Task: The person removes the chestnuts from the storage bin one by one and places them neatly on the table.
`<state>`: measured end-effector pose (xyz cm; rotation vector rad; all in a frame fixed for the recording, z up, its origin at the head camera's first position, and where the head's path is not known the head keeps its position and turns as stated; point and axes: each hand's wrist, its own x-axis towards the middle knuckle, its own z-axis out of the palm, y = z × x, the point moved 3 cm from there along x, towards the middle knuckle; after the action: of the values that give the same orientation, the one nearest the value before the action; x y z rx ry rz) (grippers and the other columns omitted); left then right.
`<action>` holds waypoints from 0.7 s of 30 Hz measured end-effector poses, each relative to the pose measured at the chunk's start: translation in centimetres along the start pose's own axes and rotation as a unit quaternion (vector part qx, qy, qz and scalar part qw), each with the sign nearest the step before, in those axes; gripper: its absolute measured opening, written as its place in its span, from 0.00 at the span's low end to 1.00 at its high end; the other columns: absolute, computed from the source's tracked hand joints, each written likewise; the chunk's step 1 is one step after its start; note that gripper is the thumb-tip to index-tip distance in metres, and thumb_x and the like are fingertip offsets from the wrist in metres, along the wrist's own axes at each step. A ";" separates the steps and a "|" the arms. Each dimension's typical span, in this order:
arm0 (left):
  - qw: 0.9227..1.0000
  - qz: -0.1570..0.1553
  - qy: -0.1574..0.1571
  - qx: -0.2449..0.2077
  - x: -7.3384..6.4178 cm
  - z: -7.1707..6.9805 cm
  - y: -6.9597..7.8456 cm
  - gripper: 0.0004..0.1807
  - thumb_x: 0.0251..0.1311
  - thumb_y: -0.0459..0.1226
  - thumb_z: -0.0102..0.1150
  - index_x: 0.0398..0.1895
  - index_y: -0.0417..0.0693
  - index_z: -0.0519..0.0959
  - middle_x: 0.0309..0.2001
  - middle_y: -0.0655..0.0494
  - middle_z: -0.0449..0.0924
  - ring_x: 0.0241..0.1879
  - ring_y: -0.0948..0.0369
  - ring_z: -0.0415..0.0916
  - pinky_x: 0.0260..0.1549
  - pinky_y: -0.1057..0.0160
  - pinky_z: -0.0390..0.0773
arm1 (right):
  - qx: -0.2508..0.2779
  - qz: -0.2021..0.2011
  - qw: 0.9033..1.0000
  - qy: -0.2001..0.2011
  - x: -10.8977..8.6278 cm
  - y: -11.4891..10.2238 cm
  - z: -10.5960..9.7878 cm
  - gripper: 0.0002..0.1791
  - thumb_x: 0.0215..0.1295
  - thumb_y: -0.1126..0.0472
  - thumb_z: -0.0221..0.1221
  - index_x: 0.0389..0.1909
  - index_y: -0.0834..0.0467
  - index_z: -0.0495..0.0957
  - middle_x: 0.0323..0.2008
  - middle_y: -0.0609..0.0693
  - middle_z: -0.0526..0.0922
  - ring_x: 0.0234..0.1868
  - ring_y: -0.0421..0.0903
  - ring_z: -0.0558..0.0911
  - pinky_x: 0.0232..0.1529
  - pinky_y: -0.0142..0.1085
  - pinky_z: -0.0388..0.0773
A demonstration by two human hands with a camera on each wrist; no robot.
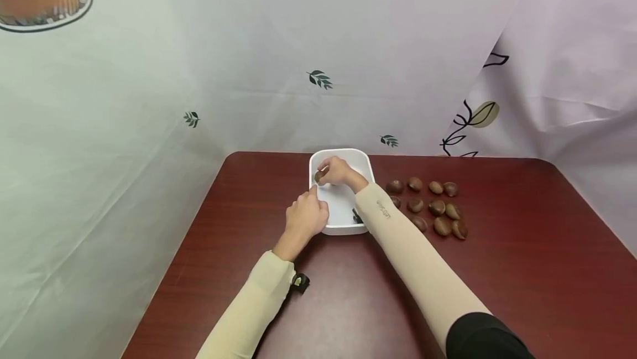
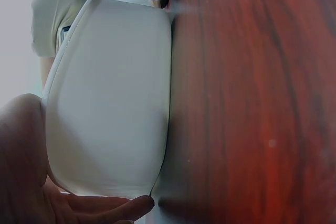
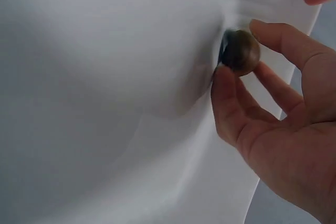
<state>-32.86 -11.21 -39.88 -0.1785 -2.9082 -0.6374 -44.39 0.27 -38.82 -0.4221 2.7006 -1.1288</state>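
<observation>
A white rectangular plastic container (image 1: 342, 202) stands near the table's far edge. My right hand (image 1: 337, 171) reaches into it and pinches a brown chestnut (image 3: 241, 53) between thumb and fingertips, against the inner wall at the far left. My left hand (image 1: 306, 214) grips the container's left side; the left wrist view has its fingers (image 2: 113, 211) bent along the outer wall and the palm by the rim. To the container's right, several chestnuts (image 1: 437, 207) lie in loose rows, some partly hidden behind my right sleeve.
The dark red wooden table (image 1: 239, 209) has rounded far corners. A pale patterned cloth (image 1: 259, 71) hangs behind it and along both sides. A small black wrist device (image 1: 301, 281) is strapped to my left sleeve.
</observation>
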 end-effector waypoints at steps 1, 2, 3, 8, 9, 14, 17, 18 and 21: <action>1.000 -0.001 0.003 0.001 0.0 0.0 0.0 0.29 0.64 0.41 0.46 0.69 0.43 0.70 0.47 0.44 0.83 0.42 0.43 0.82 0.34 0.42 0.78 | 0.003 0.001 1.000 -0.001 0.1 0.0 0.1 0.26 0.49 0.68 0.69 0.53 0.66 0.80 0.45 0.59 0.86 0.38 0.48 0.85 0.37 0.31 0.80; 1.000 -0.001 0.005 0.001 0.0 -0.1 -0.1 0.29 0.63 0.41 0.46 0.68 0.43 0.70 0.47 0.44 0.83 0.42 0.43 0.82 0.34 0.42 0.78 | 0.003 0.002 1.000 -0.002 0.1 0.0 0.2 0.26 0.49 0.68 0.69 0.53 0.66 0.80 0.45 0.59 0.86 0.37 0.48 0.85 0.35 0.31 0.80; 1.000 0.000 0.006 0.001 0.0 -0.1 -0.1 0.29 0.63 0.41 0.46 0.68 0.43 0.71 0.46 0.45 0.83 0.41 0.43 0.82 0.34 0.42 0.78 | -0.001 0.003 1.000 -0.001 0.2 0.0 0.2 0.25 0.49 0.68 0.69 0.52 0.65 0.80 0.44 0.59 0.86 0.36 0.47 0.85 0.35 0.30 0.79; 1.000 0.002 0.006 0.001 -0.1 0.0 -0.1 0.29 0.62 0.41 0.45 0.67 0.43 0.71 0.44 0.45 0.83 0.41 0.43 0.82 0.34 0.42 0.77 | -0.040 0.004 0.999 0.001 0.1 -0.1 0.5 0.20 0.48 0.66 0.70 0.45 0.63 0.82 0.38 0.56 0.87 0.34 0.45 0.82 0.35 0.28 0.74; 1.000 0.002 0.005 0.002 -0.1 0.0 -0.1 0.29 0.62 0.41 0.45 0.67 0.43 0.71 0.44 0.45 0.83 0.41 0.43 0.82 0.33 0.42 0.77 | -0.047 0.004 0.999 0.001 0.0 -0.1 0.5 0.19 0.48 0.65 0.71 0.44 0.63 0.82 0.36 0.55 0.87 0.33 0.44 0.81 0.35 0.29 0.73; 1.000 0.004 0.003 0.007 -0.1 0.0 -0.1 0.29 0.62 0.41 0.44 0.67 0.43 0.71 0.45 0.45 0.83 0.41 0.43 0.82 0.34 0.42 0.77 | -0.066 0.002 0.998 0.001 -0.2 -0.3 0.5 0.17 0.48 0.63 0.71 0.40 0.62 0.81 0.28 0.51 0.85 0.29 0.43 0.78 0.33 0.29 0.71; 1.000 0.003 0.003 0.006 0.0 0.0 -0.1 0.29 0.62 0.41 0.45 0.67 0.43 0.71 0.45 0.45 0.83 0.41 0.43 0.82 0.34 0.42 0.78 | -0.074 -0.002 0.997 0.004 -0.2 -0.4 0.5 0.16 0.48 0.62 0.71 0.39 0.62 0.82 0.27 0.49 0.84 0.29 0.42 0.78 0.34 0.29 0.72; 1.000 0.003 0.003 0.006 0.0 0.0 -0.1 0.29 0.62 0.41 0.45 0.67 0.43 0.71 0.46 0.45 0.83 0.42 0.43 0.82 0.34 0.42 0.78 | -0.077 -0.004 0.997 0.005 -0.2 -0.4 0.5 0.16 0.48 0.62 0.71 0.38 0.62 0.82 0.27 0.49 0.84 0.29 0.42 0.78 0.34 0.29 0.72; 1.000 0.001 0.004 0.006 0.0 0.0 -0.1 0.29 0.62 0.41 0.45 0.68 0.43 0.71 0.46 0.45 0.83 0.42 0.43 0.82 0.34 0.42 0.78 | -0.087 -0.014 0.996 0.013 -0.2 -0.5 0.4 0.14 0.47 0.60 0.72 0.35 0.61 0.82 0.27 0.48 0.82 0.30 0.42 0.77 0.34 0.29 0.71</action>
<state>-32.85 -11.28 -39.93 -0.1778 -2.9020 -0.6189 -43.99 -0.30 -38.70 -0.4755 2.8348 -0.9151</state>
